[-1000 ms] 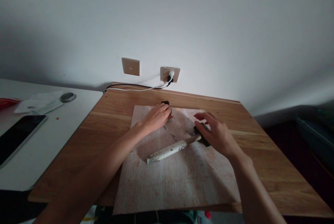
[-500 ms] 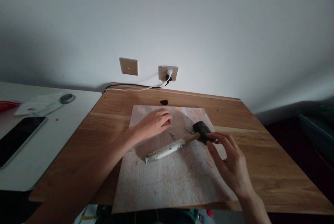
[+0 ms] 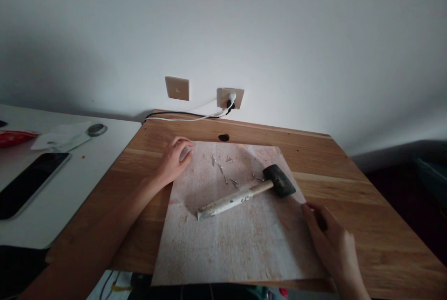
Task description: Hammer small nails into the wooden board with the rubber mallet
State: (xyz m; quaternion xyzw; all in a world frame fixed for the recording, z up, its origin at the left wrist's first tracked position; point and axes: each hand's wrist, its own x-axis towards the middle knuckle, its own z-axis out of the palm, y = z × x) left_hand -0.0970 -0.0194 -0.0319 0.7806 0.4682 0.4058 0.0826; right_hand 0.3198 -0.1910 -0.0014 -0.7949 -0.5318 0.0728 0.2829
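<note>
A pale, worn wooden board (image 3: 223,244) lies on the brown wooden tabletop. My left hand (image 3: 173,158) is at its far left corner, thumb and fingers curled against the edge. At the board's right edge, my right hand (image 3: 333,239) pinches the rim between thumb and fingers. Between my hands a mallet (image 3: 226,202) lies on the board, its black head (image 3: 279,181) toward the right and its white-coated handle pointing left. Several nails (image 3: 223,174) are scattered on the board beyond the handle. Small nail heads or holes run in a row near the far edge.
Left of the tabletop stands a white table (image 3: 80,183) with a phone (image 3: 33,183), a roll of tape (image 3: 97,130) and a red packet (image 3: 16,138). Cables (image 3: 188,116) run from a wall socket (image 3: 237,97) behind. A round hole (image 3: 224,137) pierces the tabletop.
My left hand has moved left from the middle to the board's corner, and more nails now show there. My right hand has left the mallet head and come nearer to the board's right edge.
</note>
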